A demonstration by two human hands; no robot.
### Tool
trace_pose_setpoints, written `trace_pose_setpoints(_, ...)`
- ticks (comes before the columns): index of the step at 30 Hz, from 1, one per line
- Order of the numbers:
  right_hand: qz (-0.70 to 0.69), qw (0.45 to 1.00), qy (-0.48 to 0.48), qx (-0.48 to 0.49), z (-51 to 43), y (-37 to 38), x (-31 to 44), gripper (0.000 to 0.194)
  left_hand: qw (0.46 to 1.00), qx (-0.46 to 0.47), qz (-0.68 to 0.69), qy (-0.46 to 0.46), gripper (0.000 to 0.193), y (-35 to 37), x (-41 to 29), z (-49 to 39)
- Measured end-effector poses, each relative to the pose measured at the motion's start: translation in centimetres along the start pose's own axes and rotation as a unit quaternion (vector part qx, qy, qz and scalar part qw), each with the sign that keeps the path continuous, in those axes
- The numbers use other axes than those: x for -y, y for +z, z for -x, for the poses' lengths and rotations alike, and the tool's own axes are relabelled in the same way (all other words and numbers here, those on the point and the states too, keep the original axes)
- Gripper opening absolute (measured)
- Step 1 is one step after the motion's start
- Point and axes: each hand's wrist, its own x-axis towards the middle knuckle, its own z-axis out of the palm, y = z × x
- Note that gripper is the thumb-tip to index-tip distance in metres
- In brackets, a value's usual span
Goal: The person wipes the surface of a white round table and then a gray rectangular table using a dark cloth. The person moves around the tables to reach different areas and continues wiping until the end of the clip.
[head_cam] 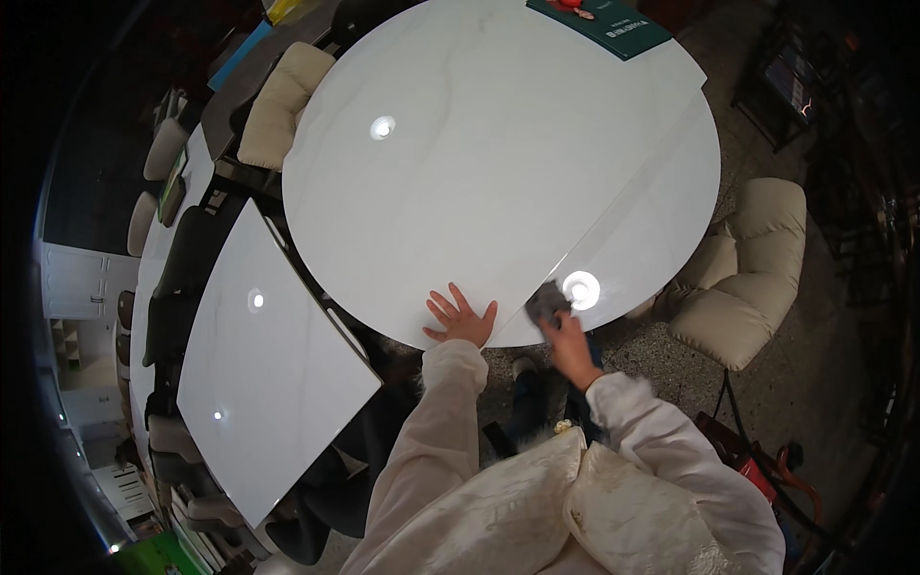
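My left hand (461, 321) rests flat on the near edge of a glossy white marble-look round table (460, 172), fingers spread and holding nothing. To its right, my right hand (568, 341) grips a grey cloth (548, 302) that lies against the tabletop. The cloth sits by a straight seam, where a flap of the table (647, 230) meets the main top. A bright lamp reflection shows just right of the cloth. Part of the cloth is hidden under my fingers.
A dark green folder (611, 25) with writing lies at the table's far edge, a small red figure (571, 6) on it. Cream padded chairs stand right (755, 273) and upper left (284, 108). Another white table (280, 352) is at left. A red object (755, 478) is on the lower right.
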Motion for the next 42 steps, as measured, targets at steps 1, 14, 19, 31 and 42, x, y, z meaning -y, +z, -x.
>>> trace_pose_setpoints(1,-0.025,0.999,-0.012,0.042,0.6,0.1,1.0,0.057,1.0,-0.002,-0.002,0.0,0.1,0.0,0.0,0.0)
trace_pose_setpoints(14,0.153,0.952,0.212,-0.158,-5.6,-10.3,-16.6,0.054,1.0,-0.002,0.001,-0.007,0.101,0.1,-0.1,0.1)
trace_pose_setpoints(19,0.139,0.973,0.13,-0.127,-4.9,-5.9,-12.4,0.051,1.0,0.006,-0.007,-0.011,0.101,-0.2,-0.1,0.1)
trace_pose_setpoints(31,-0.12,0.992,-0.029,0.031,0.8,-1.1,-2.5,0.038,1.0,0.019,0.015,-0.003,0.1,-0.7,0.0,0.5)
trace_pose_setpoints(42,0.098,0.979,0.103,-0.149,-0.8,-2.1,-7.0,0.042,1.0,-0.002,0.022,-0.002,0.099,-0.4,-0.1,0.5)
